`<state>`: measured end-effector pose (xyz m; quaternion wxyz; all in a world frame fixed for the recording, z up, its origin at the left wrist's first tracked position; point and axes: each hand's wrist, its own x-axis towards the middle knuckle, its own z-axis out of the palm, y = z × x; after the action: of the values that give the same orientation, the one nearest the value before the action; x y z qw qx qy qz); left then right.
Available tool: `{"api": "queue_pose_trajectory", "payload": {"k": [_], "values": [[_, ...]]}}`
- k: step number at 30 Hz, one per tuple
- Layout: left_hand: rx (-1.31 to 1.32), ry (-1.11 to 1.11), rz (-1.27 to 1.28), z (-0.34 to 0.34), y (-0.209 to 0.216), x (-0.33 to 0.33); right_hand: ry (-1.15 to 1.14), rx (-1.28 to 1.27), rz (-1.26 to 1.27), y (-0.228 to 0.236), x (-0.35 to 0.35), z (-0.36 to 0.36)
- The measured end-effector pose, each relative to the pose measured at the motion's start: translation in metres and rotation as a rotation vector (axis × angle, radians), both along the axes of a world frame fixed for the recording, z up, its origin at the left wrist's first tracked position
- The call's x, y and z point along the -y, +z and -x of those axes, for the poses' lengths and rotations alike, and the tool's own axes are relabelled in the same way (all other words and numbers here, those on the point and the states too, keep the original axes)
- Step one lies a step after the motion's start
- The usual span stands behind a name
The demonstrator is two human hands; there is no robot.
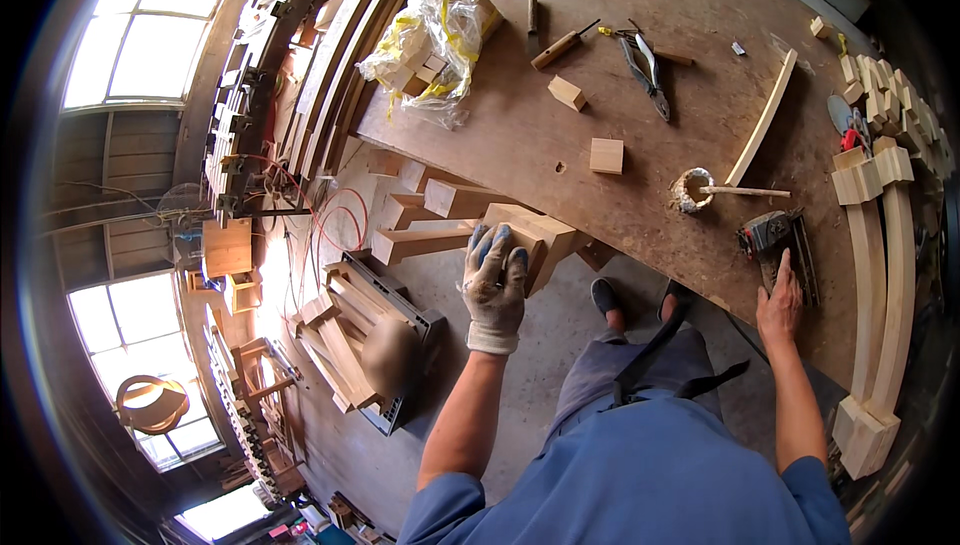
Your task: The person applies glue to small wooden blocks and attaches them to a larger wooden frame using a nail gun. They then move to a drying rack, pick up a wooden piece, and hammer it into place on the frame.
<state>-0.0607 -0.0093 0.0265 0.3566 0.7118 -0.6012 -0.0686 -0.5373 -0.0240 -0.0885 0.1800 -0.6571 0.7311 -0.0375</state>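
My left hand (493,280), in a pale work glove with blue-grey fingertips, is closed over the end of a wooden frame piece (541,235) beside the bench edge. Several square wooden legs (425,243) jut out to the left from there. My bare right hand (782,307) is at the handle of a black and red nail gun (772,237), which rests on the bench; part of the grip is hidden by the fingers. Left of the nail gun is a small round pot (693,190) with a crusted rim and a stick (745,191) across it.
Wood blocks (606,156), pliers (645,75), a screwdriver (565,45) and a plastic bag of blocks (430,50) lie on the bench (660,215). Curved wooden legs (880,285) line its right side. A black crate (400,400) with wooden frames stands on the floor, left.
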Motion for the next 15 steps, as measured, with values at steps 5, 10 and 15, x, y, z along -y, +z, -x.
{"api": "queue_pose_trajectory", "payload": {"k": [5,10,15], "values": [[0.031,0.009,-0.013,0.001,0.003,0.002,0.013,0.104,-0.002,0.006,0.010,0.004],[-0.029,0.037,0.019,0.002,0.002,0.001,0.059,0.310,-0.118,0.092,0.021,-0.030],[-0.037,0.028,0.057,0.003,0.001,0.004,0.240,0.612,-0.202,0.167,0.027,-0.081]]}}
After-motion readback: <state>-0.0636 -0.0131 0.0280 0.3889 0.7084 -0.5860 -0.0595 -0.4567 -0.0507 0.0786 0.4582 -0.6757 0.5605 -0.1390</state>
